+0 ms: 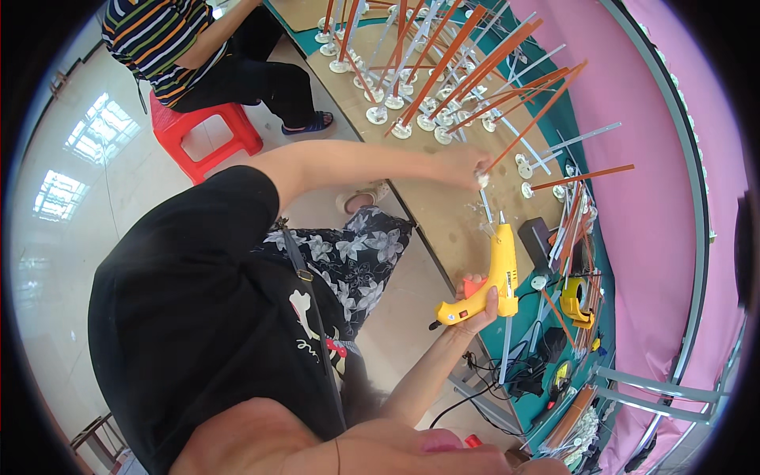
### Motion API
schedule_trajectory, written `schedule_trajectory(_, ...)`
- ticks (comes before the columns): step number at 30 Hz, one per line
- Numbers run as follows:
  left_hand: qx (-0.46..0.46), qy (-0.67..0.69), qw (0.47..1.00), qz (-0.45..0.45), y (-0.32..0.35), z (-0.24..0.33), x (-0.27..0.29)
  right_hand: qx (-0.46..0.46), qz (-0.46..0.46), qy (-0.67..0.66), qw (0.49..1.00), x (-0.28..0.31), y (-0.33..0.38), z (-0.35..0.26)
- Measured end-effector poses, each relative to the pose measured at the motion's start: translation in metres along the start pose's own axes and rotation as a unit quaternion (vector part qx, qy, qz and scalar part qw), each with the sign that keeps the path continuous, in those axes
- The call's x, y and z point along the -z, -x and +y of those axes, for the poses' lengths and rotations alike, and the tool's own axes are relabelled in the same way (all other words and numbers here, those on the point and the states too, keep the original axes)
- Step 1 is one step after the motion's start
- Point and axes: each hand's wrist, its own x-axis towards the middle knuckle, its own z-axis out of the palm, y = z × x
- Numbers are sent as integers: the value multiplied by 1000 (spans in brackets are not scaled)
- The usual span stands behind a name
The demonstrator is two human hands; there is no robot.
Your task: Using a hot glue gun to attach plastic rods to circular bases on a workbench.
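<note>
My right hand is wrapped round the handle of a yellow hot glue gun, with its nozzle pointing to the top of the view. Beyond the nozzle, my left hand pinches a small white round base, slightly blurred. A long thin brown stick slants up and right from that base. The nozzle and the base are apart. Between them shows a pale grey strip; whether it touches my left hand I cannot tell. Both hands are over brown cardboard on the table.
Several brown and clear sticks on white round bases crowd the table's far end. A black box, a yellow tape dispenser and cables lie near the glue gun. Another person sits by a red stool. Pink cloth borders the right.
</note>
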Motion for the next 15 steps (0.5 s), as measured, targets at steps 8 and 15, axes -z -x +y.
schedule_trajectory(8,22,-205,974,93,-85,-47,-19,39,17,19,999,3,6,7)
schedule_trajectory(15,220,-236,943,77,-80,-27,6,35,7,12,999,-1,2,10)
